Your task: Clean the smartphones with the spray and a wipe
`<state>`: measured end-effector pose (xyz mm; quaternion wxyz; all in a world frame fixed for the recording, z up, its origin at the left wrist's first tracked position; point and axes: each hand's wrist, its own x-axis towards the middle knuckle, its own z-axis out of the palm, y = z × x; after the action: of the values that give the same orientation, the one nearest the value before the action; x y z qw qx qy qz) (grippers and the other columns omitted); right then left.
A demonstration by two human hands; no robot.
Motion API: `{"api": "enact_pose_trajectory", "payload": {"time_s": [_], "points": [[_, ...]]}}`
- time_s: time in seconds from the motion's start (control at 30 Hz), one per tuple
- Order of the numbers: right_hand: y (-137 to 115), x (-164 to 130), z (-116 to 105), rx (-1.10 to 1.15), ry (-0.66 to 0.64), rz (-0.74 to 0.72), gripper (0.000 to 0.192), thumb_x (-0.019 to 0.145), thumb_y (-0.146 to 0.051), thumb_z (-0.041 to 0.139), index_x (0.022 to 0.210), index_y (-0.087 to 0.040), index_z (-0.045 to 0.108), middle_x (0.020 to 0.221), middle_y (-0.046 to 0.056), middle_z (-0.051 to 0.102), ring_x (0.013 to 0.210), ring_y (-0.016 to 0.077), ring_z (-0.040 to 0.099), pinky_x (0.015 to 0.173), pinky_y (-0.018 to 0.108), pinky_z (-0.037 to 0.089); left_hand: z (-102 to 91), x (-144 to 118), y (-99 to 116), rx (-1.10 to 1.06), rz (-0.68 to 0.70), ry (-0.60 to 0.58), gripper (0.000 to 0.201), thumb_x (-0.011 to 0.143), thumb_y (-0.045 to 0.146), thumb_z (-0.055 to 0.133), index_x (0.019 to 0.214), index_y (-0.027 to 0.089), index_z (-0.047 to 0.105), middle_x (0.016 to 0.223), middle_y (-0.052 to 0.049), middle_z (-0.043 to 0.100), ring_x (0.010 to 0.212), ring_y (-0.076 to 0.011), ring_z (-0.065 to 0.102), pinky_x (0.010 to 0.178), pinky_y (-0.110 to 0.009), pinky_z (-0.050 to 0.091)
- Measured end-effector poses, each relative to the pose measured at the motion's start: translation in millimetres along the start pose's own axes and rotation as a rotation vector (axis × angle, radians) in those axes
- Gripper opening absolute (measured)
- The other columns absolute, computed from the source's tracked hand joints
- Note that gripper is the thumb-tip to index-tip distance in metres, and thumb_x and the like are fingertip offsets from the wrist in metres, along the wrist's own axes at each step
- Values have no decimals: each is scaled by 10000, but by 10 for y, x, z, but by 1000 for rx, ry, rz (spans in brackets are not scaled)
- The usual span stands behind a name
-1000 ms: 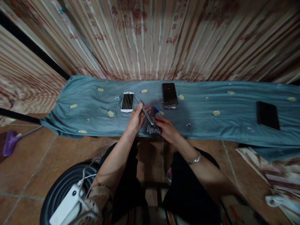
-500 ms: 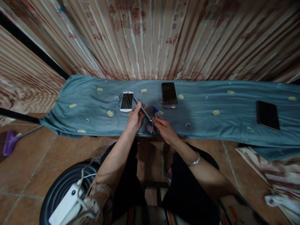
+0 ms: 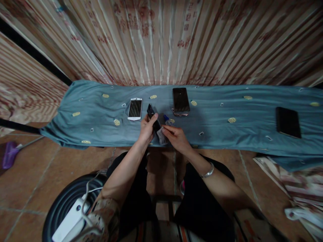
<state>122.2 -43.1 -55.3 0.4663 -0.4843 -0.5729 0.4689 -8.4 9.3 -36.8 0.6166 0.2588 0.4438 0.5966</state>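
My left hand (image 3: 148, 127) is closed around a dark phone (image 3: 153, 115), which it holds tilted above the cloth. My right hand (image 3: 177, 137) pinches a small grey cloth (image 3: 162, 137) against the phone's lower end. A small bottle with a blue cap (image 3: 166, 118) lies just beyond my right fingers. To the left of the held phone, a white phone (image 3: 135, 109) rests with its dark screen up. Behind the bottle is a stack of phones (image 3: 181, 100) with a black one on top.
The blue-green patterned cloth (image 3: 222, 134) covers the long surface. A black tablet-like item (image 3: 288, 122) lies far right. Beside my left leg, a white power bank-like device (image 3: 69, 218) with cables sits on a round black stool (image 3: 59, 201). A pleated curtain (image 3: 161, 43) hangs behind.
The held phone has turned from edge-on so that its dark broad face shows. The grey cloth shows more clearly at its lower end. The view has shifted slightly.
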Motion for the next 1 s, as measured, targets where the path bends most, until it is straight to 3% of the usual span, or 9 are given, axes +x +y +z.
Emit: {"api": "enact_pose_trajectory", "payload": {"time_s": [0.17, 0.4, 0.53, 0.63, 0.8, 0.9, 1.0], "points": [[9, 56, -15, 0, 40, -12, 467, 908, -626, 635, 1069, -239, 841, 976, 22, 829, 897, 237, 742, 868, 360, 589, 32, -86, -65, 0, -59, -66, 342, 642, 293, 947, 835, 189, 685, 740, 52, 701, 676, -94, 642, 707, -214, 505], [6, 92, 10, 6, 94, -19, 420, 920, -580, 654, 1170, -278, 808, 1146, 21, 820, 1109, 283, 736, 1059, 432, 545, 56, -119, -139, -15, -161, -24, 200, 789, 308, 849, 832, 171, 710, 659, 33, 667, 686, -136, 673, 742, -255, 510], [-22, 8, 63, -86, 30, -133, 428, 994, -468, 590, 1360, -288, 718, 1415, 37, 716, 1363, 270, 632, 1208, 450, 451, -17, -35, -95, -26, -225, -2, 306, 822, 456, 821, 838, 165, 728, 750, -43, 744, 899, -228, 754, 874, -313, 566], [-55, -94, 118, -164, -49, -258, 462, 1047, -378, 497, 1474, -260, 631, 1545, 68, 613, 1473, 233, 536, 1276, 438, 381, -43, 11, -2, -64, -300, 16, 417, 884, 574, 728, 964, 166, 759, 885, -98, 798, 1062, -291, 757, 971, -380, 589], [-76, -191, 179, -307, -124, -383, 504, 1081, -285, 391, 1568, -273, 520, 1625, 61, 525, 1544, 190, 438, 1314, 435, 335, 4, -24, 146, -137, -441, 33, 476, 1008, 560, 538, 1165, 171, 762, 940, -112, 814, 1086, -286, 766, 990, -408, 614], [-52, -158, 167, -361, -121, -397, 523, 1082, -263, 367, 1591, -294, 484, 1636, 49, 511, 1554, 194, 420, 1324, 460, 318, 28, -85, 169, -156, -501, -45, 509, 1031, 556, 487, 1225, 169, 755, 1005, -123, 817, 1135, -278, 755, 998, -389, 613], [-16, -94, 131, -408, -81, -398, 547, 1075, -248, 348, 1612, -272, 450, 1652, 66, 487, 1567, 206, 400, 1334, 487, 287, 18, -129, 151, -132, -525, -142, 521, 995, 570, 558, 1245, 158, 754, 1090, -137, 810, 1173, -281, 741, 1019, -377, 601]]}}
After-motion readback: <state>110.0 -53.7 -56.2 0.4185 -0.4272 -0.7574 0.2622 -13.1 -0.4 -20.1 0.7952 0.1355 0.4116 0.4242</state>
